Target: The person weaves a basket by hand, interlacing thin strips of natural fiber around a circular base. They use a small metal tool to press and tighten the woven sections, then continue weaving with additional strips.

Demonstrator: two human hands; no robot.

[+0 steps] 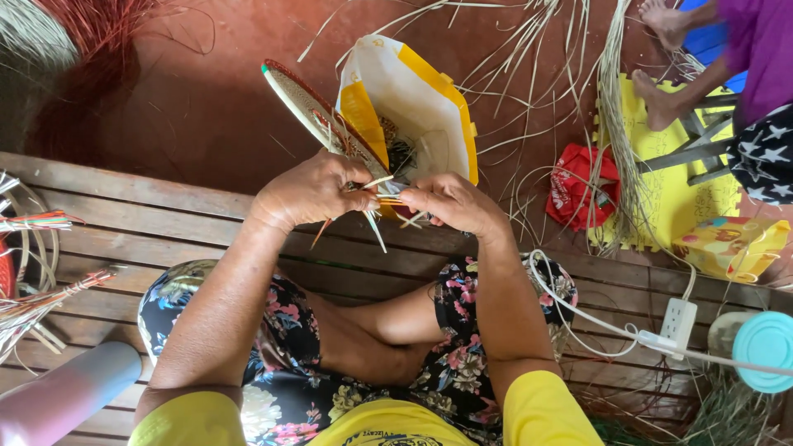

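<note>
The left hand (pixel 310 192) is closed around the near rim of a flat woven piece (pixel 318 116) that slants up and to the far left, while the right hand (pixel 453 202) pinches thin strips (pixel 382 198) between thumb and fingertips just beside it; both hands sit over the near edge of the wooden platform (pixel 165 223). Judging from the loose ends sticking out below the hands, a strip could slip from the pinch and the weave slacken, or a stiff end could snap if bent too sharply. The white cable (pixel 595 318) lies across the right knee and might snag a moving elbow. Just beyond the hands stands an open white-and-yellow bag (pixel 429 99) with dark contents. To the right lies a crumpled red pouch (pixel 582 194) with white print, and farther right a yellow box (pixel 727 244) with coloured pictures, near a yellow foam mat (pixel 677 198) where another person (pixel 760 74) sits.
</note>
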